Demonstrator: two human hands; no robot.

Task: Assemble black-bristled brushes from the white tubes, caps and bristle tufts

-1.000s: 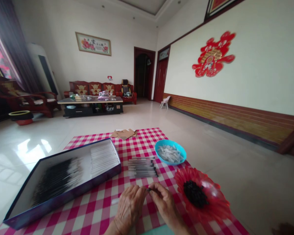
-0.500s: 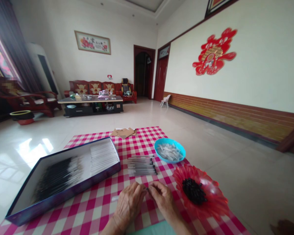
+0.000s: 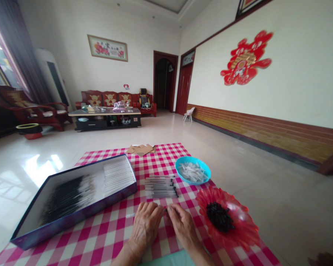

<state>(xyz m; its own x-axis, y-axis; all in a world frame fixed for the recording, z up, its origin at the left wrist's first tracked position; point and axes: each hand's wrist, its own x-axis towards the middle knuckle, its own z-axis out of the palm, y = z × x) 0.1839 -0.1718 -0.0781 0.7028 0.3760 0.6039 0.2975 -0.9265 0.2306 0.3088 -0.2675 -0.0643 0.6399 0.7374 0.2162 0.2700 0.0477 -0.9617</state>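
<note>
My left hand (image 3: pixel 146 223) is closed around a pen (image 3: pixel 130 215); its pale, translucent end sticks out to the left, the rest hidden by my fingers. Against the other end, my right hand (image 3: pixel 184 224) pinches a small black pen plug (image 3: pixel 165 210), mostly covered by the fingertips. Both hands nearly touch above the cloth. Just beyond them lies a row of clear pens (image 3: pixel 158 187) with black ends pointing right. To the right, a red flower-shaped bowl (image 3: pixel 244 225) holds a heap of small black plugs (image 3: pixel 219 217).
A blue bowl (image 3: pixel 178 173) of clear-white plastic pieces stands behind the red bowl. On the left, a shallow box (image 3: pixel 88 213) holds black-and-white sticks and white tubes. Torn cardboard (image 3: pixel 142 149) lies at the far edge of the checked tablecloth (image 3: pixel 105 236).
Both hands have risen slightly away from me, keeping hold of the pen and black plug. The view has turned a little to the left.
</note>
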